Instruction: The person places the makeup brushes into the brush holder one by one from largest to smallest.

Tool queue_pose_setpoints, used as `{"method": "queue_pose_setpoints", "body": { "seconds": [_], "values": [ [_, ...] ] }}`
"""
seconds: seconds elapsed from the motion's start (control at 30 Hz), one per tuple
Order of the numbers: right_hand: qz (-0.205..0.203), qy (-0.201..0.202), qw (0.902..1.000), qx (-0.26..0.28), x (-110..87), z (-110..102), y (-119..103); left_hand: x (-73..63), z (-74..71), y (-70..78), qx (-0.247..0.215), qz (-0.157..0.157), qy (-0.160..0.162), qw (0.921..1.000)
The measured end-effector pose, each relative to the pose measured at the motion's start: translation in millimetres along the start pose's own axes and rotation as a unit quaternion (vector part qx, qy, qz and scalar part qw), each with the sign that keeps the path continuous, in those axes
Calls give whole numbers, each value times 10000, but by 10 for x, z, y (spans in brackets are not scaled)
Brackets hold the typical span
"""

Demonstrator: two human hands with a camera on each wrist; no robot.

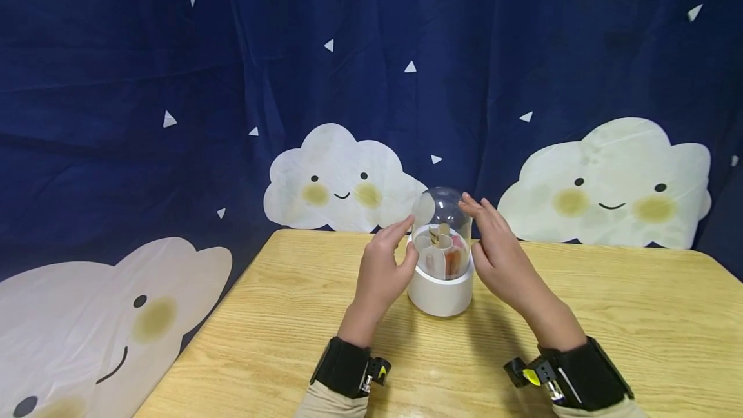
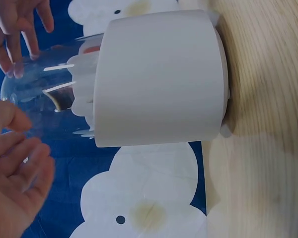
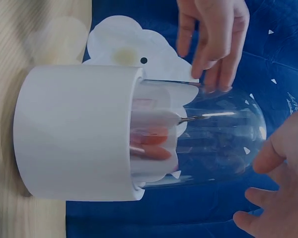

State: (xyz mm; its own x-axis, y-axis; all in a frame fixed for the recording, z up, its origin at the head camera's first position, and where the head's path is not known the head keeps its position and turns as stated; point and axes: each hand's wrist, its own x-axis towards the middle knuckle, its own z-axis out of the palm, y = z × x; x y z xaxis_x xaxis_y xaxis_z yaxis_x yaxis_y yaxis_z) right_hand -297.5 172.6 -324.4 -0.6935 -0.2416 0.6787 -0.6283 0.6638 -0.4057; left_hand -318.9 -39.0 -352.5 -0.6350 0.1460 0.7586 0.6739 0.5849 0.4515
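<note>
A white round organizer (image 1: 440, 298) stands upright on the table under a tall clear dome (image 1: 444, 202). Through the dome show pale dividers and several small items, among them orange-red rounded pieces (image 3: 154, 151) and a dark brown and gold piece (image 2: 63, 97). My left hand (image 1: 384, 266) is at the dome's left side, fingers extended and slightly bent, the fingertips right at the clear wall. On the opposite side, my right hand (image 1: 504, 260) has its fingers stretched toward the upper dome. Neither hand curls round it.
The wooden table (image 1: 278, 328) spreads out on both sides of the organizer. Behind it hangs a dark blue curtain (image 1: 360, 31) with white triangles and smiling clouds, one cloud (image 1: 342, 179) close behind the table's far edge. Black bands with small cameras (image 1: 342, 366) circle both wrists.
</note>
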Motion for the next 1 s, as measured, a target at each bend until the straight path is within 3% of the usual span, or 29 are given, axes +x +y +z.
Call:
{"method": "queue_pose_setpoints", "body": {
  "seconds": [0.2,0.27,0.33,0.5,0.57,0.83,1.0],
  "values": [
    [-352,289,9990,-20,12,-5,-28,-32,3,-53,224,-395,-949,9945],
    [-430,391,9983,-1,11,-8,-41,-44,14,-62,289,-494,-1091,9924],
    [-490,464,9977,38,11,-12,-55,-51,24,-67,337,-468,-1012,9932],
    [-565,559,9968,116,18,-42,-87,-41,22,-55,306,-124,-314,9990],
    [-546,548,9970,86,18,-60,-92,-34,15,-49,247,-61,-170,9995],
    [-242,516,9983,-121,-8,-99,-71,-28,29,-52,-330,-424,-680,9962],
    [66,541,9985,-97,-18,-86,-65,-26,47,-36,-575,-409,-749,9947]
  ]
}}
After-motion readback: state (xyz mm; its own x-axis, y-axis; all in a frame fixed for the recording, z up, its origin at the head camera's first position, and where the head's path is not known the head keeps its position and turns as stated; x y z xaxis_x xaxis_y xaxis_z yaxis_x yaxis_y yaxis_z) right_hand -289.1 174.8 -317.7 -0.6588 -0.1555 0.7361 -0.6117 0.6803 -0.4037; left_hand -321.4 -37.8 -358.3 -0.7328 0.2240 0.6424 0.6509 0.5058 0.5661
